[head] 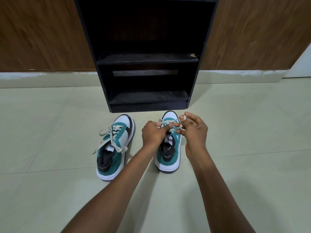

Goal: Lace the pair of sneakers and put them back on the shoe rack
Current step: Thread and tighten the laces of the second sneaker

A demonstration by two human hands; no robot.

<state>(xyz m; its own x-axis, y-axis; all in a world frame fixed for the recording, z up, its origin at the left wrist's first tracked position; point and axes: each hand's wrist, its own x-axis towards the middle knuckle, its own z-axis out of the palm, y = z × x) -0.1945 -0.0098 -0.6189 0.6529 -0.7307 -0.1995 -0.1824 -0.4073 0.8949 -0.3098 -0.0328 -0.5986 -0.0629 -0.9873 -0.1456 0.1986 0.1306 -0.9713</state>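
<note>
Fingers of the left hand (152, 134) and right hand (193, 130) pinch the lace (168, 122) over the right sneaker (169, 148), on the floor before the shoe rack (148, 58). A slipped pinch could loosen the crossing. The left sneaker (114, 147) lies beside, its ends loose.

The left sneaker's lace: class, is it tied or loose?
Loose. The lace on the left sneaker shows no knot; its ends trail over both sides. Both hands are at the other shoe.
</note>
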